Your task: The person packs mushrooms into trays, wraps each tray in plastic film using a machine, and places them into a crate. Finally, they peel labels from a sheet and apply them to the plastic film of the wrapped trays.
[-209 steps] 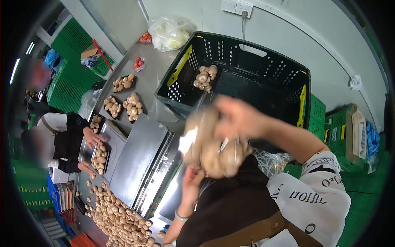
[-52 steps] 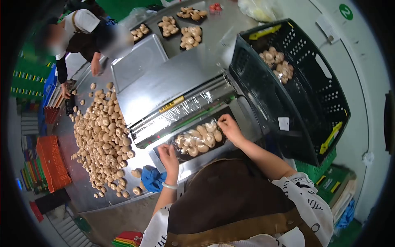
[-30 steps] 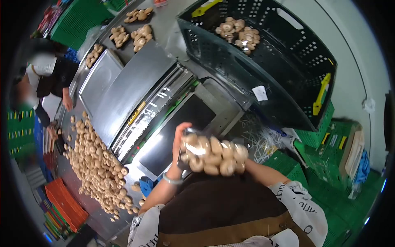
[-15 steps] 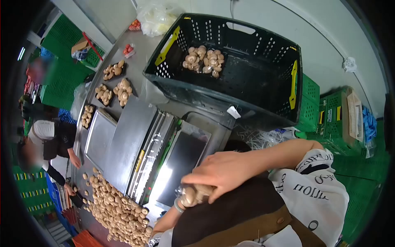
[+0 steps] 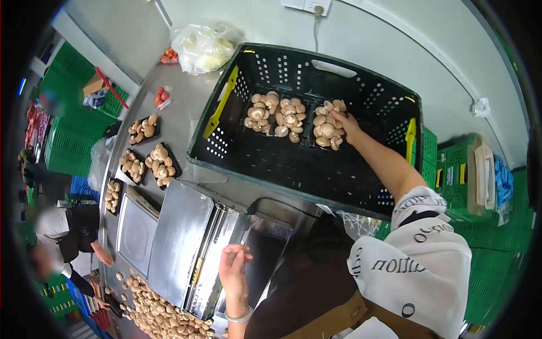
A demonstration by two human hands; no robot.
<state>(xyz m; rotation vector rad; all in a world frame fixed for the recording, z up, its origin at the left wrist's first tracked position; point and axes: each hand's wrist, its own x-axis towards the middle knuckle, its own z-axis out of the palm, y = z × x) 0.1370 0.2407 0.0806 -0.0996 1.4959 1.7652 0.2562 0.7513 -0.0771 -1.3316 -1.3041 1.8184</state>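
- right hand (image 5: 349,127) grips a mushroom pack (image 5: 326,129) by its edge; black crate (image 5: 254,157) around it;
- left hand (image 5: 234,266) half curled, empty; steel wrapping machine (image 5: 179,229) near it

Crate (image 5: 276,164): far side of table (image 5: 186,101), wall behind
1st + 2nd pack (image 5: 262,113) (image 5: 291,120): in crate, L half, side by side
3rd pack (image 5: 328,125): in crate, just R of 2nd, nr mid
R hand (image 5: 349,127): in crate, at 3rd pack's R edge
Wrap machine (image 5: 183,226): on table, before crate, to L
L hand (image 5: 234,268): over machine's nr side
4 trays (image 5: 161,164): on table, btwn machine & bag (image 5: 204,48)
Loose mushrooms (image 5: 161,308): table, nr L, beside machine
Co-worker (image 5: 79,226): far L, across table
Stacked crates (image 5: 457,169): R of crate
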